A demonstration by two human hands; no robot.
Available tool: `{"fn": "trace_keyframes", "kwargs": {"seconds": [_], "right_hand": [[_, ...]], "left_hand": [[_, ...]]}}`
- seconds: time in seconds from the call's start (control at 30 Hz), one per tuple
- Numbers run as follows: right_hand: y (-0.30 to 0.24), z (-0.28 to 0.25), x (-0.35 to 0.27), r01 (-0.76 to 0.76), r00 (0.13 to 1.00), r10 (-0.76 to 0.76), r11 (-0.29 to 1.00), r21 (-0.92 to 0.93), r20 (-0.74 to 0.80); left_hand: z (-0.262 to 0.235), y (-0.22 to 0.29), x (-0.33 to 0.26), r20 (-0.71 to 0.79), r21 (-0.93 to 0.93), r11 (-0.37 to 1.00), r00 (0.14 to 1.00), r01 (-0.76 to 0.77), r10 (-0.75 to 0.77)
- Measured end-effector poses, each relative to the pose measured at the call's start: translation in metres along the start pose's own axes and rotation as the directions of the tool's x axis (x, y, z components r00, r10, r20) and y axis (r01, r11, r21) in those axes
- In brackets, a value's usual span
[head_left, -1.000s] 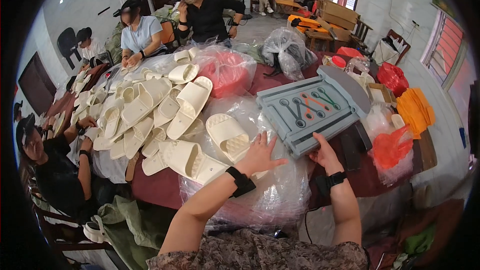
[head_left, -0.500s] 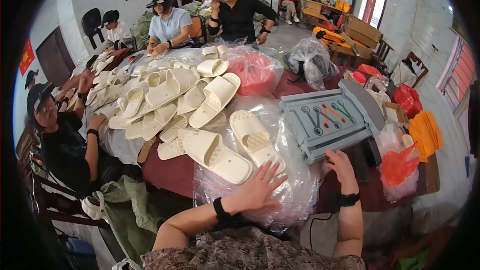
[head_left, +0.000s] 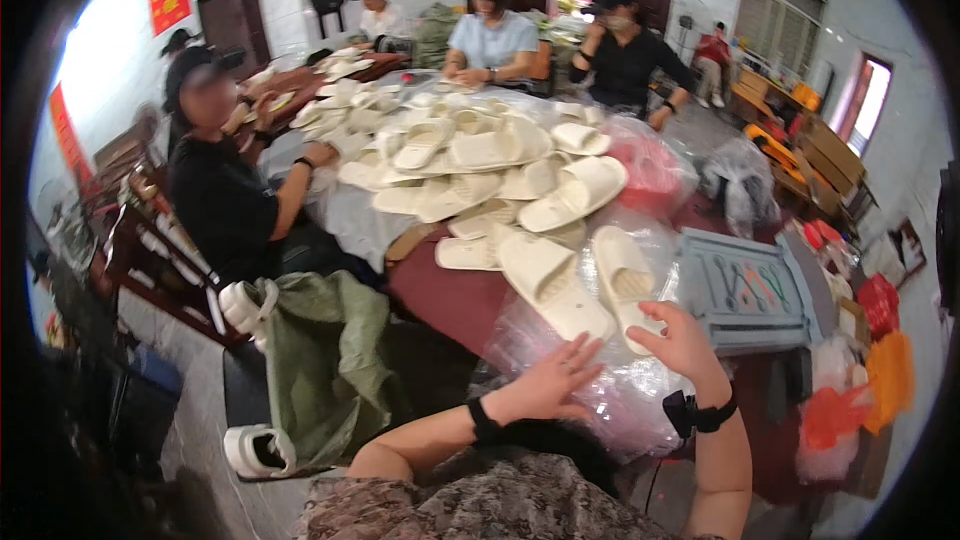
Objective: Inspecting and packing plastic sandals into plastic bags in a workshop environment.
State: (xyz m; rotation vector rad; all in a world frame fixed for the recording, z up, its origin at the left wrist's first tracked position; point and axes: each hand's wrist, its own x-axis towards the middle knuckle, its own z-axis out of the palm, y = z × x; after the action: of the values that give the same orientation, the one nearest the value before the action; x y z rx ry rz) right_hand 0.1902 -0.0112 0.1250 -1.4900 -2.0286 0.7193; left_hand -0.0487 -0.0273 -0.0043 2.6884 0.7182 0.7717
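Two cream slide slippers lie side by side on clear plastic bags (head_left: 640,410) in front of me. My left hand (head_left: 553,380) has its fingers spread at the heel end of the left slipper (head_left: 555,280); whether the fingertips touch it is hard to tell. My right hand (head_left: 685,345) is beside the heel of the right slipper (head_left: 621,270), fingers curved and thumb apart. No grip on that slipper shows. Past the pair rises a large pile of similar cream slippers (head_left: 480,155).
To the right lies a grey-blue plastic case (head_left: 700,285) with coloured shapes, near red and orange bags (head_left: 885,380). A green sack (head_left: 330,370) hangs at the lower left, beside white shoes (head_left: 258,450). A person in black (head_left: 225,190) sits at left; others work across the table.
The view has swung left, so the table appears further right. My right hand has moved from beside the plastic case to the right slipper's heel. My left hand stays near the left slipper.
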Motion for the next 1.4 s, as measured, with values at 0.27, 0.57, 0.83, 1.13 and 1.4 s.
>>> {"fn": "trace_keyframes", "kwargs": {"seconds": [0.27,0.57,0.83,1.13,1.4], "right_hand": [[0.094,0.081,0.093,0.047,0.978,-0.096,0.967,-0.249,-0.187],[0.038,0.113,0.047,-0.273,0.954,0.166,0.826,-0.493,-0.251],[0.023,0.123,0.002,-0.125,0.973,0.023,0.889,-0.440,-0.231],[0.000,0.115,0.022,0.244,0.918,-0.013,0.807,0.538,-0.396],[-0.020,0.043,-0.032,0.298,0.713,-0.099,0.939,0.172,-0.694]], "left_hand": [[-0.007,0.007,-0.013,-0.009,-0.161,0.987,1.000,0.017,-0.018],[-0.048,-0.066,0.005,-0.509,-0.032,0.773,0.656,0.633,-0.558],[-0.019,-0.089,0.000,-0.404,-0.134,0.818,0.723,0.560,-0.561],[-0.059,-0.025,0.025,-0.616,-0.104,0.935,0.716,0.340,-0.329],[-0.071,0.026,0.086,-0.630,-0.171,0.984,0.763,0.044,-0.144]]}}
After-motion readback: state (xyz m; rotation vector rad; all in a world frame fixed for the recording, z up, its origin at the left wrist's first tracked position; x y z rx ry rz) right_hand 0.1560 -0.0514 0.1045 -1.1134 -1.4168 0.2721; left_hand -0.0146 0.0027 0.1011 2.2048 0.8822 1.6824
